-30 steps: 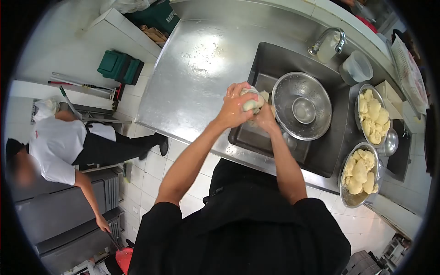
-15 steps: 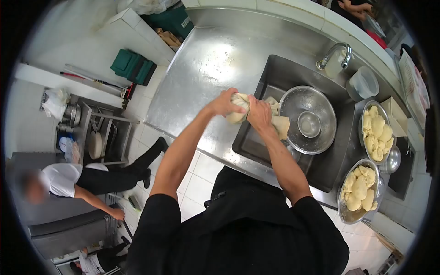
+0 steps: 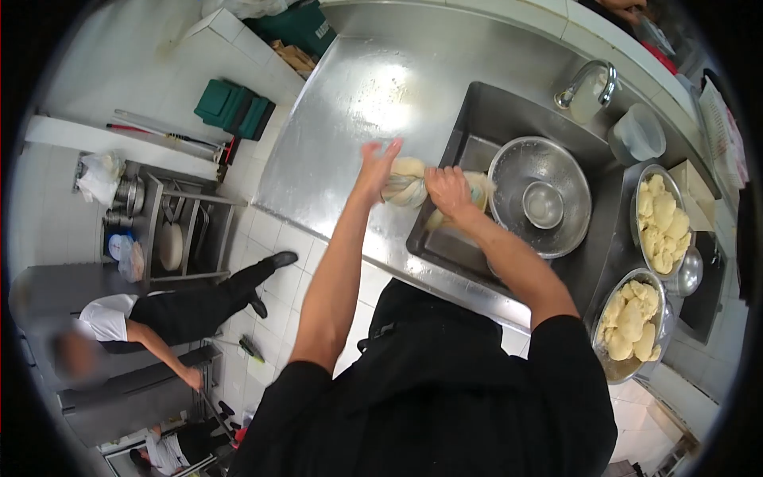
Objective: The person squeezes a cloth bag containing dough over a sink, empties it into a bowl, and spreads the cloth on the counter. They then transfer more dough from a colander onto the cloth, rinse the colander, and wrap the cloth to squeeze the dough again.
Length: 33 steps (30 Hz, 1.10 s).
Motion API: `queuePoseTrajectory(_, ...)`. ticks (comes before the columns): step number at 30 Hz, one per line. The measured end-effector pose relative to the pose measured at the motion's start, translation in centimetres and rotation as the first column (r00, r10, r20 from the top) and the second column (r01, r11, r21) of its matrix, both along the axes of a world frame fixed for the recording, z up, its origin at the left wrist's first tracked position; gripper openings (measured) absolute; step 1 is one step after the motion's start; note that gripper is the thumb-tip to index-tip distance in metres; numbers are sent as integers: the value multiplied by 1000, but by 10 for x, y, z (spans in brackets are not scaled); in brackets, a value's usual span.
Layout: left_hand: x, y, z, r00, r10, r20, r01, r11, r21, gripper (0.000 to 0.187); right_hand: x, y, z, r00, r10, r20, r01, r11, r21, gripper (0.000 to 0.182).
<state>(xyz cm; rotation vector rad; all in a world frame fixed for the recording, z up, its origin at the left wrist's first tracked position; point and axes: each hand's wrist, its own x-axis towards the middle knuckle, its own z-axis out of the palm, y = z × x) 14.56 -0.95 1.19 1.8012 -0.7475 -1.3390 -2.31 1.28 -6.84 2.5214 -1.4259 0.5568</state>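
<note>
A pale, twisted cloth (image 3: 406, 191) hangs over the near left edge of the sink (image 3: 548, 290), its left end a rounded bundle. What is wrapped inside is hidden. My right hand (image 3: 450, 191) is wrapped round the narrow neck of the cloth, and the loose end spreads rightward over the sink. Just left of the bundle, my left hand (image 3: 377, 168) is off the cloth, fingers apart and slightly blurred. Inside the sink sits a large steel bowl (image 3: 505, 163) with a smaller round metal bowl (image 3: 544, 205) in it.
Right of the sink stand two metal bowls (image 3: 642, 179) (image 3: 598, 350) of pale yellow lumps (image 3: 632, 318). A faucet (image 3: 568, 94) and a clear plastic tub (image 3: 638, 139) are at the back. The steel counter (image 3: 318, 175) extends left. A person (image 3: 175, 318) holds a long handle on the floor side.
My left hand has let go of the bundle and opened, moving slightly left. My right hand keeps its grip on the cloth. The view has shifted a little.
</note>
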Motion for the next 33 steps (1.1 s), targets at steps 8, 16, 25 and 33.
queuePoseTrajectory(8, -19, 58, -48, 707, 32, 706, 349, 853, -388, 45, -2, 28, -11, 894, -89, 440, 46, 993, 106, 5)
queuePoseTrajectory(16, -24, 79, -38, 832, -67, 550, 396, 765, -507, 33, 14, 77, -30, 599, -558, 575, 6, 720, 693, 22)
queuePoseTrajectory(25, -9, 41, -53, 739, -244, 628, 625, 595, -505, 33, 18, 80, -45, 348, -695, 630, -377, 511, 772, 20)
queuePoseTrajectory(33, 10, 21, -29, 250, -698, 671, 789, 548, 276, 60, 15, 66, 7, 836, -499, 228, 200, 665, 719, 26)
